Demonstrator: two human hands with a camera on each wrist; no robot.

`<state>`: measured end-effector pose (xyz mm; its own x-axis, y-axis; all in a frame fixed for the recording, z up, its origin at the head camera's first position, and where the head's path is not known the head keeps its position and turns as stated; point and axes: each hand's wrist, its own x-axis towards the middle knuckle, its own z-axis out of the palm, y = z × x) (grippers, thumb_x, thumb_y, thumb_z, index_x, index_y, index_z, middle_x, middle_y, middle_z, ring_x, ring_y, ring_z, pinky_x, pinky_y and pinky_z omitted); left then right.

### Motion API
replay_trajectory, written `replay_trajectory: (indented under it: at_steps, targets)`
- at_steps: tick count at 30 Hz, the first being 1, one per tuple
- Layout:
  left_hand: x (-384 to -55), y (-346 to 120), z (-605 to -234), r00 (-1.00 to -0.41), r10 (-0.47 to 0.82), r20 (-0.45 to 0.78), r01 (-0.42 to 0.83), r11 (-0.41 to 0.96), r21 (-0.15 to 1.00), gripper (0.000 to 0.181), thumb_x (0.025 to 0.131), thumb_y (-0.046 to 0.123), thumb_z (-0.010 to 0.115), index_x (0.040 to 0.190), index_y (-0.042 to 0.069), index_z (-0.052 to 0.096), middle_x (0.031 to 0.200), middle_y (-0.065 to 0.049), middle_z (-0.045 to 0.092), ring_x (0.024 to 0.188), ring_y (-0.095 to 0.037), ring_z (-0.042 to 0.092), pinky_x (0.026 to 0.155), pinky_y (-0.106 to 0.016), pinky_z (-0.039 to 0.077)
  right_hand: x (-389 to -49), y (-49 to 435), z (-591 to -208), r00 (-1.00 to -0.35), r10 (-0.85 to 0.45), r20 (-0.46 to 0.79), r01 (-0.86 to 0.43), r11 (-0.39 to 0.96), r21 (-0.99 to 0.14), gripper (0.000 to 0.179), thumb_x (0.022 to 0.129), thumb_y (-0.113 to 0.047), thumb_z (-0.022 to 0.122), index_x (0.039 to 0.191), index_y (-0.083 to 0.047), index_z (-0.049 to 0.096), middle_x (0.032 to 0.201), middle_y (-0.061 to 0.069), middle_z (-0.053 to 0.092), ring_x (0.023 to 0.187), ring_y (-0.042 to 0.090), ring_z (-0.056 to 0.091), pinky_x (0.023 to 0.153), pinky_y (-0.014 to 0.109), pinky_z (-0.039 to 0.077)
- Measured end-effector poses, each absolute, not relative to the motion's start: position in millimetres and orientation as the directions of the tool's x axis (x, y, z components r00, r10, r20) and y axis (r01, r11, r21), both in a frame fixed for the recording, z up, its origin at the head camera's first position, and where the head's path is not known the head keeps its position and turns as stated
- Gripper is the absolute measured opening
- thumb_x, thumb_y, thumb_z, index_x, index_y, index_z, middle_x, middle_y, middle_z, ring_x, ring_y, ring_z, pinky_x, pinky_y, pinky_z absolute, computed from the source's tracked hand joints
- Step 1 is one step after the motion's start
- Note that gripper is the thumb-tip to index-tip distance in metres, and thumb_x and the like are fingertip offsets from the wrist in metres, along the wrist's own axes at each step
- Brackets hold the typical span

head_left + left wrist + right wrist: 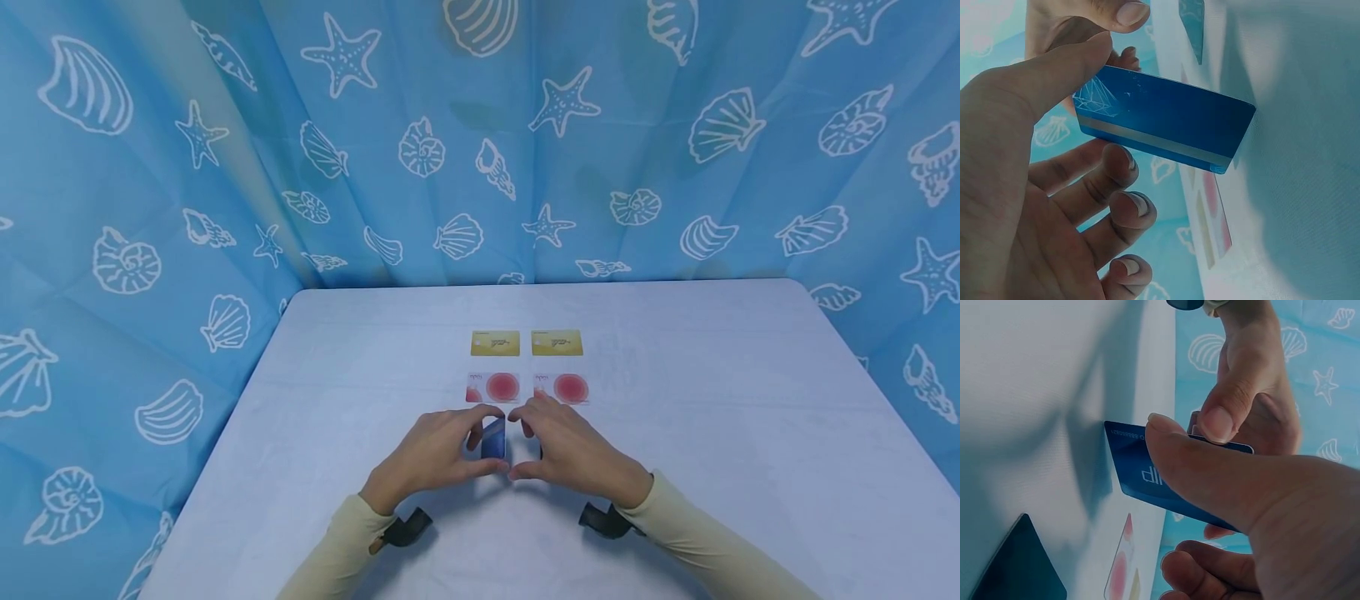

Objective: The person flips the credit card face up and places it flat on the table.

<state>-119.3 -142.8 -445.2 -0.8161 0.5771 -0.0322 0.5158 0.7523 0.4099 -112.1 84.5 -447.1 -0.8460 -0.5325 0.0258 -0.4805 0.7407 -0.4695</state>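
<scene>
My left hand (442, 450) pinches a blue card (1166, 119) by its edges, thumb on one side and fingertips on the other. The card stands on edge, tilted, close over the white table, with a pale stripe across its back. Lettering shows on its other face in the right wrist view. Facing it, my right hand (570, 446) has its thumb and index finger apart in a C shape; its thumb (1179, 462) overlaps the card in the right wrist view but is apart from it in the left wrist view. A second dark blue card (1019, 562) lies near the right hand, mostly hidden in the head view.
Two red-and-white cards (492, 387) (561, 388) lie side by side just beyond the hands. Behind them are two gold cards (495, 342) (557, 342). The white-covered table (360, 358) ends at a blue curtain (480, 167) with shell prints.
</scene>
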Motion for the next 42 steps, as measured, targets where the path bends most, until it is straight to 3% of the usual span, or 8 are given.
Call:
replay_trajectory:
  at_steps: [5, 9, 12, 42]
  targets:
    - [-119.0, -143.4, -445.0, -0.812, 0.583, -0.020, 0.526, 0.746, 0.409, 0.068, 0.084, 0.061, 0.078, 0.138, 0.023, 0.059, 0.083, 0.010, 0.062, 0.069, -0.004, 0.050, 0.062, -0.019, 0.044, -112.4, 84.4, -449.6, -0.836, -0.547, 0.046, -0.503, 0.731, -0.461, 0.065, 0.074, -0.039, 0.093, 0.125, -0.008, 0.066, 0.093, -0.001, 0.062, 0.083, 0.010, 0.048, 0.092, 0.041, 0.052]
    - [-118.8, -144.0, -444.9, -0.810, 0.586, -0.005, 0.533, 0.740, 0.411, 0.067, 0.085, 0.060, 0.078, 0.137, 0.023, 0.060, 0.082, 0.008, 0.064, 0.066, -0.003, 0.049, 0.060, -0.019, 0.042, -112.4, 83.9, -451.5, -0.835, -0.548, 0.046, -0.504, 0.728, -0.464, 0.065, 0.074, -0.039, 0.093, 0.125, -0.008, 0.066, 0.093, -0.001, 0.062, 0.081, 0.010, 0.046, 0.075, 0.030, 0.045]
    - [-118.7, -144.7, -445.1, -0.810, 0.587, 0.011, 0.538, 0.735, 0.413, 0.066, 0.085, 0.059, 0.078, 0.137, 0.022, 0.060, 0.082, 0.007, 0.064, 0.065, -0.003, 0.048, 0.059, -0.019, 0.041, -112.4, 83.5, -452.4, -0.836, -0.547, 0.045, -0.501, 0.729, -0.466, 0.065, 0.074, -0.039, 0.094, 0.125, -0.008, 0.066, 0.093, -0.001, 0.061, 0.080, 0.010, 0.046, 0.071, 0.026, 0.041]
    - [-117.4, -145.0, -441.7, -0.805, 0.593, 0.021, 0.538, 0.715, 0.447, 0.065, 0.086, 0.059, 0.077, 0.139, 0.025, 0.058, 0.083, 0.009, 0.063, 0.067, -0.003, 0.049, 0.060, -0.019, 0.041, -115.3, 74.4, -464.0, -0.838, -0.545, 0.040, -0.500, 0.736, -0.456, 0.068, 0.075, -0.046, 0.091, 0.126, -0.008, 0.066, 0.093, -0.003, 0.062, 0.082, 0.010, 0.051, 0.076, 0.028, 0.048]
